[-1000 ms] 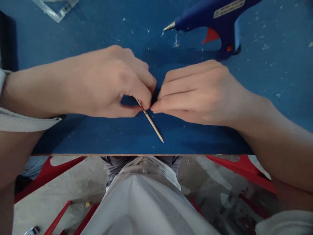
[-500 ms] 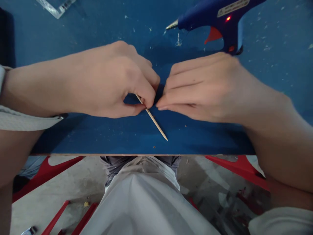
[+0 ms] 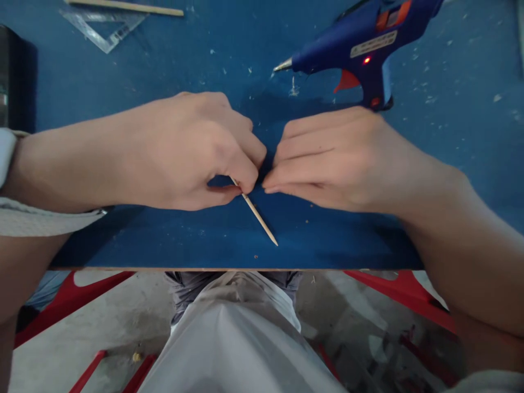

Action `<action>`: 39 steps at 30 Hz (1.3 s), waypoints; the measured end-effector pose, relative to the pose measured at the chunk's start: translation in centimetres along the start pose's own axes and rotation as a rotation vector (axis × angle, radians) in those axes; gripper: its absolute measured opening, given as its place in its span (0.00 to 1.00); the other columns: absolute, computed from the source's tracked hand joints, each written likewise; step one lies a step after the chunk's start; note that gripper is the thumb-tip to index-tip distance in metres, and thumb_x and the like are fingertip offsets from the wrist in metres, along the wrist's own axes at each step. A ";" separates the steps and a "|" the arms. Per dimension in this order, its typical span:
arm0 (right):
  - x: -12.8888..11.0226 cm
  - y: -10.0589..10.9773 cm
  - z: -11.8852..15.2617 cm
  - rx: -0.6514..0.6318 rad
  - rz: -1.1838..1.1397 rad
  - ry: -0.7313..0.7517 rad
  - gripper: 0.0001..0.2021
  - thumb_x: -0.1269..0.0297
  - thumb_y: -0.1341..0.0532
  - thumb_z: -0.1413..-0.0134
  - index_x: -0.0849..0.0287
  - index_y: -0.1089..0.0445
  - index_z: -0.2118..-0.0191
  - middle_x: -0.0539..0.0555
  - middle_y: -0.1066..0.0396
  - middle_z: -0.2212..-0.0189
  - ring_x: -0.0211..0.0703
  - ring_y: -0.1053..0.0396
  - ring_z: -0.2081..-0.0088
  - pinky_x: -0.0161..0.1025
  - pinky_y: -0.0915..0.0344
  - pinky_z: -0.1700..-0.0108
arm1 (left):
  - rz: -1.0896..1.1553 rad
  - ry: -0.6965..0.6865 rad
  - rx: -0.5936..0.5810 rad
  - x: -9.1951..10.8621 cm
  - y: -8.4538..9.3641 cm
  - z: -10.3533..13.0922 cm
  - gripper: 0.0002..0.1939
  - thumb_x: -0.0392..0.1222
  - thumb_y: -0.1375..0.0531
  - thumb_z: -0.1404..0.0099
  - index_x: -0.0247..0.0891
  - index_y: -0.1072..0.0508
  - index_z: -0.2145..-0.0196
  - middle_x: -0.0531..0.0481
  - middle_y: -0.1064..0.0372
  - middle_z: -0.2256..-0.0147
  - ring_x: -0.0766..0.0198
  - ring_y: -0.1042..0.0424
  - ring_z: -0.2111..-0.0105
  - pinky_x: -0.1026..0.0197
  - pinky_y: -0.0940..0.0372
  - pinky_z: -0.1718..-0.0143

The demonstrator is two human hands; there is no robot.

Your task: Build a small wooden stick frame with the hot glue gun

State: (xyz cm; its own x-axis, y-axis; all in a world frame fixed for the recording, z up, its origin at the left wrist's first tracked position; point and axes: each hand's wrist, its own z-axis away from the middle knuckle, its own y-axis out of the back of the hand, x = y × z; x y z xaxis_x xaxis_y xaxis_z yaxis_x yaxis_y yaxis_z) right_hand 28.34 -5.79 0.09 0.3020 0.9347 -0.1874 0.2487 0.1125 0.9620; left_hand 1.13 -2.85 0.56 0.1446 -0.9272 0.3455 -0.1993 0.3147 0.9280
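Between thumb and index finger, my left hand (image 3: 204, 150) pinches a thin pointed wooden stick (image 3: 262, 221), a skewer or toothpick by its look. Its sharp end slants down to the right, toward the table's near edge. Just right of it, my right hand (image 3: 331, 158) is closed, its fingertips pressed together low over the blue table (image 3: 172, 234). Whatever those fingertips may hold is hidden. A narrow gap separates the two hands.
A blue hot glue gun (image 3: 347, 54) with a lit red light lies beyond my right hand. At the upper left are a clear set square (image 3: 108, 41), a long wooden stick (image 3: 135, 7) and a dark object (image 3: 16, 82). Dried glue bits dot the table.
The camera view has shifted, so the table things sit lower and the long stick at the top left shows. Both hands keep nearly the same pose; the pointed stick stays pinched.
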 end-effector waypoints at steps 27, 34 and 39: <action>0.1 -0.4 0.8 0.099 -0.017 -0.026 0.15 0.59 0.42 0.14 0.53 0.17 0.49 0.50 0.14 0.49 0.46 0.18 0.46 0.45 0.19 0.46 | 0.021 0.135 0.053 1.2 0.5 0.4 0.12 0.43 0.54 0.16 0.43 0.33 0.46 0.59 0.24 0.60 0.73 0.21 0.68 0.67 0.40 0.65; -1.2 -1.1 0.3 0.132 0.017 -0.064 0.20 0.65 0.44 0.15 0.54 0.19 0.61 0.48 0.16 0.58 0.43 0.19 0.52 0.42 0.24 0.52 | 0.060 0.199 0.049 1.4 0.6 0.2 0.12 0.45 0.55 0.17 0.43 0.33 0.50 0.61 0.26 0.61 0.74 0.24 0.69 0.63 0.35 0.58; -1.5 -1.2 0.1 0.137 -0.001 -0.065 0.20 0.66 0.45 0.15 0.53 0.19 0.60 0.47 0.16 0.56 0.41 0.20 0.51 0.40 0.25 0.50 | 0.059 0.225 0.057 1.4 0.7 0.1 0.15 0.47 0.56 0.16 0.41 0.33 0.52 0.63 0.25 0.61 0.78 0.23 0.68 0.67 0.41 0.62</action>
State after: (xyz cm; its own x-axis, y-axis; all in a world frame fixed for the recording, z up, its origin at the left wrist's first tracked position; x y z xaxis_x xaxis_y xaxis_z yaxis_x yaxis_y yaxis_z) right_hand 27.74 -7.35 -0.79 0.3593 0.9105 -0.2047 0.3708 0.0619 0.9266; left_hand 1.05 -3.94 1.64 0.3424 -0.8368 0.4272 -0.2672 0.3491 0.8982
